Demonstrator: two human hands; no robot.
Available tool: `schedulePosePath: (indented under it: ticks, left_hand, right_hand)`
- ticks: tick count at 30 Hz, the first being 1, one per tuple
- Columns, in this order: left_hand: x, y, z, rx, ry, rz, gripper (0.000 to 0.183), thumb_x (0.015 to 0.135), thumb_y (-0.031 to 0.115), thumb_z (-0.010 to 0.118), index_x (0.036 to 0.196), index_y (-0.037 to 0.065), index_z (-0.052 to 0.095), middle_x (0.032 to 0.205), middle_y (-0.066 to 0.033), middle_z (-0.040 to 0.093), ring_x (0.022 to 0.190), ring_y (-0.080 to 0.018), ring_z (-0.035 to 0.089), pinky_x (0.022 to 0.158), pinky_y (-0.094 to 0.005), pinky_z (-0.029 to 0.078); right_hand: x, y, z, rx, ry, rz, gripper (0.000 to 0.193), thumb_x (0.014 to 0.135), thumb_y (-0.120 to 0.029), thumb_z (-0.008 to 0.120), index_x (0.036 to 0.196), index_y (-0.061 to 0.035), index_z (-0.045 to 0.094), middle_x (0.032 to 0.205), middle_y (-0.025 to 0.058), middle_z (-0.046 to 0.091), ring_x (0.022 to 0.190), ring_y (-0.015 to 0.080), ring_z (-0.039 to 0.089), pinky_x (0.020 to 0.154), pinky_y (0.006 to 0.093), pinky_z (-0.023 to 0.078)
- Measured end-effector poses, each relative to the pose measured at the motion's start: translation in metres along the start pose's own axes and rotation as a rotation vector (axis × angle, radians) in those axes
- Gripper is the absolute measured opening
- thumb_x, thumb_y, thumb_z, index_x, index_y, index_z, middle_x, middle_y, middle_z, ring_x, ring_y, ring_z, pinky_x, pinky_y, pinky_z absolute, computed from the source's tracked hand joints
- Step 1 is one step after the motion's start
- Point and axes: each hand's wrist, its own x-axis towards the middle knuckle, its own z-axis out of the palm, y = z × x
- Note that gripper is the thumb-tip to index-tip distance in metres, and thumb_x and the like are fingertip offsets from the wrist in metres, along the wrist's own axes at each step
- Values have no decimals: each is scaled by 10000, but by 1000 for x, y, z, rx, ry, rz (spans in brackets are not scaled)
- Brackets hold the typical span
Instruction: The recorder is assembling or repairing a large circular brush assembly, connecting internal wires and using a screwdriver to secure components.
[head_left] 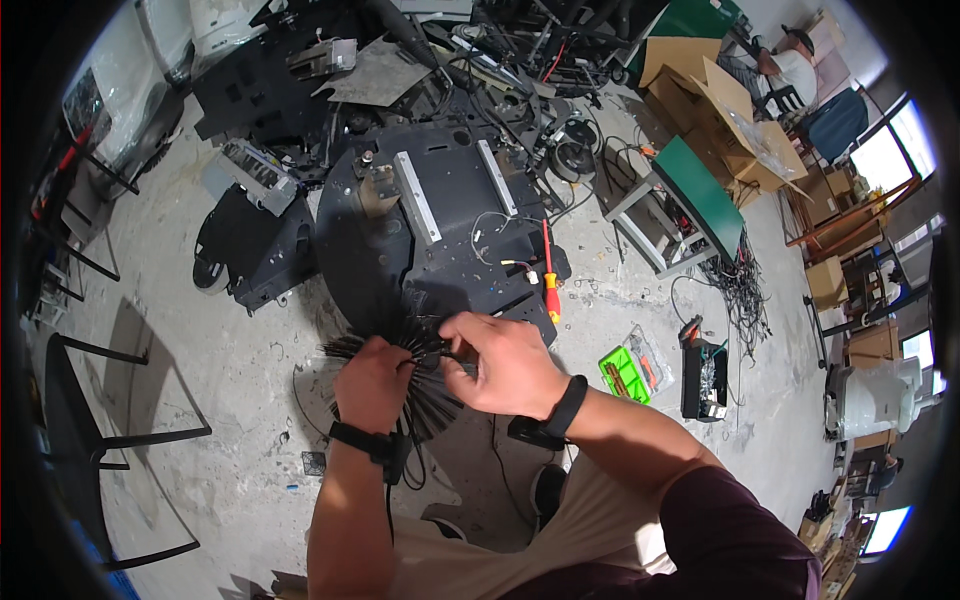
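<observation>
A round brush with long black bristles (432, 405) is between my hands, in front of a big black machine base plate (455, 265). My left hand (372, 385) is closed on the brush, its thumb and fingertips pinched near the middle. From the other side, my right hand (507, 365) has thumb and forefinger curled round a small dark part at the brush's middle; what exactly it grips is too small to make out. A red and yellow screwdriver (551, 290) lies on the plate beyond my right hand, near two pale metal rails.
Dismantled black parts and cables (490, 75) pile up at the back. To the right are a green-topped metal frame (700, 185), a green tray (625, 377) and a black box of small parts (705, 380). Chair legs (150, 440) stand left. Another person (790, 70) sits beyond open cartons (730, 115).
</observation>
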Motion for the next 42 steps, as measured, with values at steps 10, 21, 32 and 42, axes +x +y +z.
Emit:
schedulePosePath:
  ticks: [10, 21, 32, 42]
  left_hand:
    - [6, 0, 4, 24, 33, 5, 117, 852, 212, 816, 961, 173, 798, 943, -28, 694, 839, -293, 735, 726, -436, 597]
    - [7, 2, 3, 34, 31, 1, 114, 850, 195, 814, 962, 179, 796, 941, -26, 690, 853, -287, 734, 727, -434, 599]
    - [8, 9, 0, -6, 48, -25, 129, 805, 120, 826, 932, 115, 806, 922, -70, 712, 837, -307, 729, 746, -424, 589]
    - [6, 2, 2, 11, 9, 3, 129, 850, 205, 812, 978, 186, 805, 946, -23, 688, 849, -286, 734, 737, -438, 599]
  right_hand:
    - [1, 1, 9, -166, -51, -55, 156, 840, -153, 789, 911, -59, 687, 877, 61, 714, 712, 276, 705, 664, 390, 556]
    - [6, 10, 11, -3, -56, -350, 189, 757, -47, 731, 945, -63, 719, 1071, 67, 697, 967, 318, 688, 836, 444, 552]
    - [6, 13, -6, -184, -259, -338, 159, 825, -122, 756, 968, -58, 731, 957, 82, 715, 883, 312, 712, 810, 419, 554]
    - [6, 16, 5, -109, -44, -254, 176, 821, -43, 698, 992, -73, 728, 1049, 62, 726, 946, 324, 708, 857, 434, 552]
